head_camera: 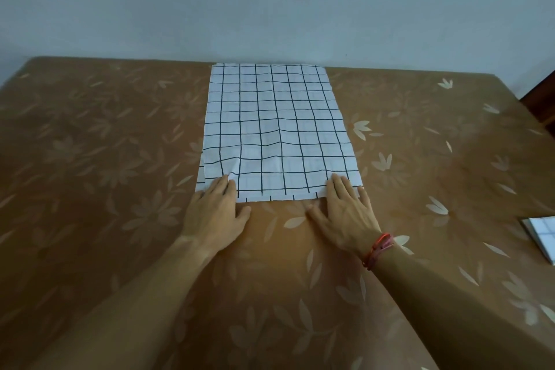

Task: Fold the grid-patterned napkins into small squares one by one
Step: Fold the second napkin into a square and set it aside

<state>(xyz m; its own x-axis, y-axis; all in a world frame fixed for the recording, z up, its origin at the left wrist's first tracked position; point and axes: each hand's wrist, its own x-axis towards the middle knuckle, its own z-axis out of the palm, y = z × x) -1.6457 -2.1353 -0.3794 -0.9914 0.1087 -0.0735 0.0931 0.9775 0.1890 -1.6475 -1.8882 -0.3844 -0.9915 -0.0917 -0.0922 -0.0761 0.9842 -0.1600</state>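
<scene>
A white napkin [277, 132] with dark grid lines is being kept flat on a brown table [105, 144] that has a pale flower pattern. The napkin is lying straight ahead of both hands, and it is reaching all the way to the far edge of the table by the wall [270, 3]. It looks folded over, because a second layer is peeking out along the near edge and the left side.

The left hand [217, 213] is being pressed flat, with fingers spread, on the near left corner of the napkin. The right hand [342, 210] is being pressed flat in the same way on the near right corner. Only the fingertips are touching the cloth; the palms are resting on the table. The hands are being held apart, with bare table between them. Nothing is being pinched or gripped by either hand.

A red string band [377, 249] is being worn on the right wrist. Far out to the right of the right hand, another grid-patterned piece [542, 237] is lying at the edge of the view.
</scene>
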